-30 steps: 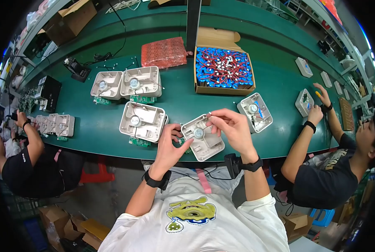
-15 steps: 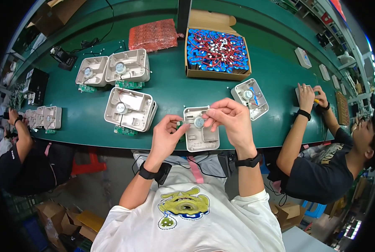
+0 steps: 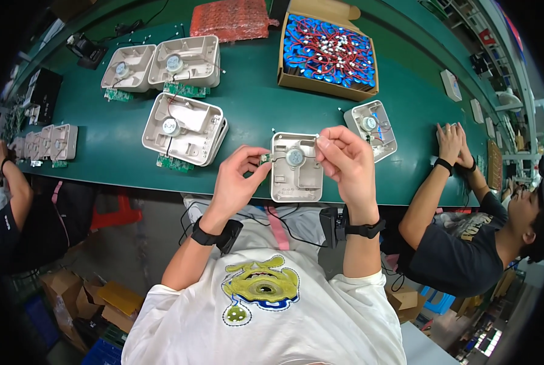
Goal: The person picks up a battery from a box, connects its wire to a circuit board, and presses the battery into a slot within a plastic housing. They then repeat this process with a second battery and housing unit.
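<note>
Where the green surface (image 3: 241, 103) bends away at the left of the frame, I see a row of pale housings (image 3: 68, 149). Farther right, toward the upper left, two open housings (image 3: 193, 55) sit side by side, with a tilted stack (image 3: 193, 121) nearer me; each of these tops has a round speaker in place, and green boards (image 3: 174, 163) lie outside the walls, so I judge them part-done.

Just right of that, my left hand (image 3: 235, 182) pinches a small green board (image 3: 265, 158) between thumb and fingers, beside the left wall of the open housing (image 3: 290, 179) I am working on. That housing is at the centre of the frame, near the surface's front edge. Its speaker (image 3: 294, 157) is in, but I see no blue cell inside and the board is outside, so fitting both seems left to do.

Above and right is the carton (image 3: 320, 89), packed with blue cells on red leads. My right hand (image 3: 348, 161) is narrowed at the housing's upper right corner, fingertips closed on a small pale piece (image 3: 317, 136), perhaps a connector; I cannot tell which lead it belongs to. Right of centre, another housing (image 3: 354, 115) already has a blue cell (image 3: 380, 120) inside, apparently further along.
</note>
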Motion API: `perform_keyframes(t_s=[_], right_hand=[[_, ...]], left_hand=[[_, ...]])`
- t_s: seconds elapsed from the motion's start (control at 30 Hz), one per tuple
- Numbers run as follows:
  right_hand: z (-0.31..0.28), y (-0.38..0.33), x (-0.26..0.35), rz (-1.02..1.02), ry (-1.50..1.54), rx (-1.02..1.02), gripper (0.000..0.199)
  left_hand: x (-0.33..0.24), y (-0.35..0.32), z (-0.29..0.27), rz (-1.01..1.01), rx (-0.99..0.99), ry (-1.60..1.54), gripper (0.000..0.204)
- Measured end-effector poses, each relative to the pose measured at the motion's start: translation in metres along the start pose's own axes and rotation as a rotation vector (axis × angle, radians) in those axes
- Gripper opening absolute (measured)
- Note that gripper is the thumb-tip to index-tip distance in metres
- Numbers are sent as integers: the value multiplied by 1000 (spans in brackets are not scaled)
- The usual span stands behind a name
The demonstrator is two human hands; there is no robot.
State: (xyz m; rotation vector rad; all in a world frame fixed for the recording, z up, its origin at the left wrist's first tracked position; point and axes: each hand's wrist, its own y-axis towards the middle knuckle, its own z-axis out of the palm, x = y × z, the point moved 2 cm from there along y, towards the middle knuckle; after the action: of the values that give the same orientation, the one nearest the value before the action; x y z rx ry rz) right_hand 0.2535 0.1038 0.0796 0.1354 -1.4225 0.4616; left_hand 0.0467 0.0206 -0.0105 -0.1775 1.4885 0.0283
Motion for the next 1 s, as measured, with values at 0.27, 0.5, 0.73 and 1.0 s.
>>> perform_keyframes(t_s=[0.27,0.5,0.73,1.0], right_hand=[[29,0,-26,-33,-658,83,14],[38,5,-31,41,-732,54,14],[41,2,-32,20,-701,20,12],[49,1,-31,4,-706,-11,8]], left_hand=[[-1,-4,6,120,-73,78,25],[-11,-7,10,269,-153,176,24],[-16,-8,10,308,-173,256,22],[-14,-9,5,388,-144,252,20]])
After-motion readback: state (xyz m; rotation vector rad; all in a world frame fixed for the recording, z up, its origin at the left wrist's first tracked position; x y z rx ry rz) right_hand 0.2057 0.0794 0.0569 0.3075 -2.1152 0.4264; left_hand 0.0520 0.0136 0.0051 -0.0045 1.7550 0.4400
